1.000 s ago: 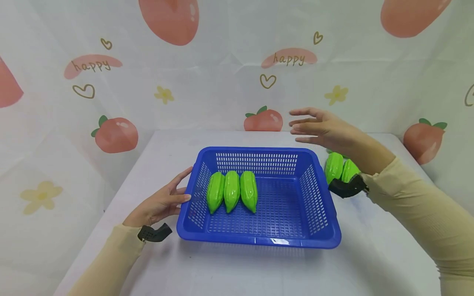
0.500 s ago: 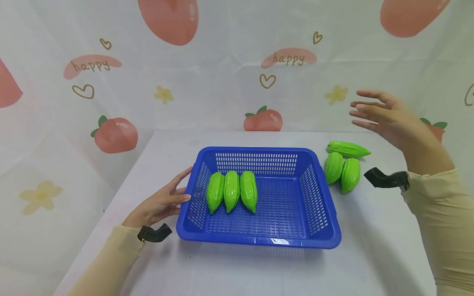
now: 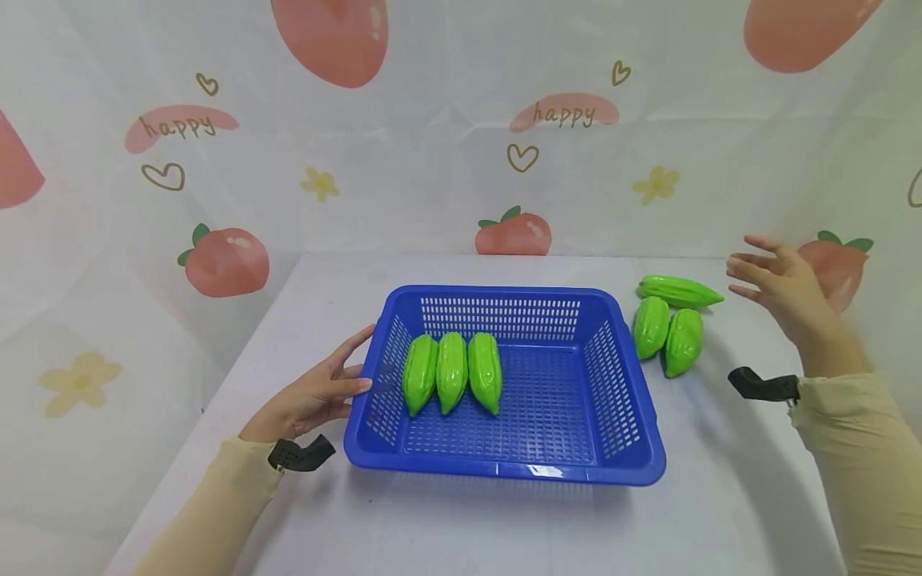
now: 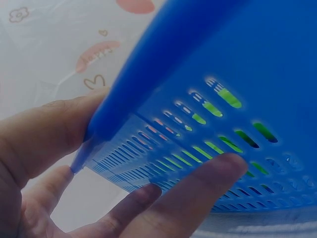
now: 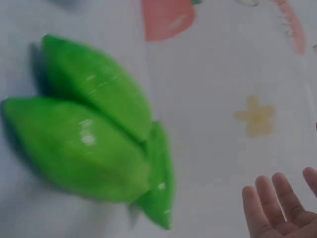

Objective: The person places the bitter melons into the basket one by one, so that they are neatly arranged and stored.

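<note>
My left hand (image 3: pixel 310 396) is at the left side of a blue plastic basket (image 3: pixel 504 472), its spread fingers resting against the rim and outer wall. In the left wrist view, fingertips (image 4: pixel 230 163) lie on the slotted wall, with green showing through the slots. Inside the basket, three glossy green, ridged, pointed fruits like star fruit (image 3: pixel 451 372) lie side by side at the left. My right hand (image 3: pixel 788 292) hovers with loosely bent fingers, holding nothing. Just left of it, three more such green fruits (image 3: pixel 683 342) lie on the table, two side by side and one crosswise behind.
The basket stands on a white-covered table (image 3: pixel 461 536). Behind and beside it hangs a white backdrop cloth (image 3: pixel 425 160) printed with peaches, flowers and hearts. A black wrist device (image 3: pixel 763 386) sits at the right cuff and another wrist device (image 3: pixel 301 454) at the left.
My right hand has moved from above the basket's back right corner out to the right, past the loose green fruits, then lower. The left hand, basket and fruits have stayed put.
</note>
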Motion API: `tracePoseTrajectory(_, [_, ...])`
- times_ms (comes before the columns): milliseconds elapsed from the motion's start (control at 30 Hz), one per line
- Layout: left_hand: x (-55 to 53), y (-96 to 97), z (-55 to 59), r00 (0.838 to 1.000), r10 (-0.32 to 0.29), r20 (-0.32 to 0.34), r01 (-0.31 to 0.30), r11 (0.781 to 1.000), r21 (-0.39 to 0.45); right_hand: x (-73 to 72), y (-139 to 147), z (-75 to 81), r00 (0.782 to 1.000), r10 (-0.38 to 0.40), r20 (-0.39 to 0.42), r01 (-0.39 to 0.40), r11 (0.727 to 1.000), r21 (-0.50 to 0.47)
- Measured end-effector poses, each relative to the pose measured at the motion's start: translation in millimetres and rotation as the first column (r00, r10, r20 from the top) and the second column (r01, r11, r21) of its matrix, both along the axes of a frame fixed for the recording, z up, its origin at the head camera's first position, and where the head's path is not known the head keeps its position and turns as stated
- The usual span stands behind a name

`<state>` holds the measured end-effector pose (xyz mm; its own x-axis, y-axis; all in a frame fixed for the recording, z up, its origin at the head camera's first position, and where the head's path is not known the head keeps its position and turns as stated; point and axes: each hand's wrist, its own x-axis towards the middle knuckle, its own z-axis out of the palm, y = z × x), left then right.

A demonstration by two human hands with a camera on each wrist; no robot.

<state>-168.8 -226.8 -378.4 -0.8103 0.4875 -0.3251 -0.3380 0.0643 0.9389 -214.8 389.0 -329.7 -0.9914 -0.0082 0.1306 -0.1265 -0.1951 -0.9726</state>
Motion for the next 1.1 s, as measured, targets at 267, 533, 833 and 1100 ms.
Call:
tracePoseTrajectory(267, [0.3, 2.7, 0.2, 1.000, 0.004, -0.007, -0.004, 1.000, -0.008, 0.4, 2.9, -43.1, 0.995, -0.071, 0.063, 0.023, 0.827, 0.562])
tracePoseTrajectory(533, [0.4, 3.2, 0.3, 1.000, 0.014, -0.006, -0.014, 1.000, -0.012, 0.2, 6.5, -68.2, 0.985, -0.048, 0.165, -0.076, 0.736, 0.673])
tracePoseTrajectory(833, [0.2, 3.7, 0.4, 1.000, 0.022, -0.008, -0.022, 0.999, -0.025, -0.9, 13.9, -84.9, 0.950, -0.016, 0.312, -0.201, 0.732, 0.651])
tracePoseTrajectory(1100, [1.2, 2.2, 0.5, 1.000, 0.010, -0.011, -0.010, 1.000, -0.013, -5.0, 13.7, -85.7, 0.934, -0.025, 0.356, -0.260, 0.635, 0.728])
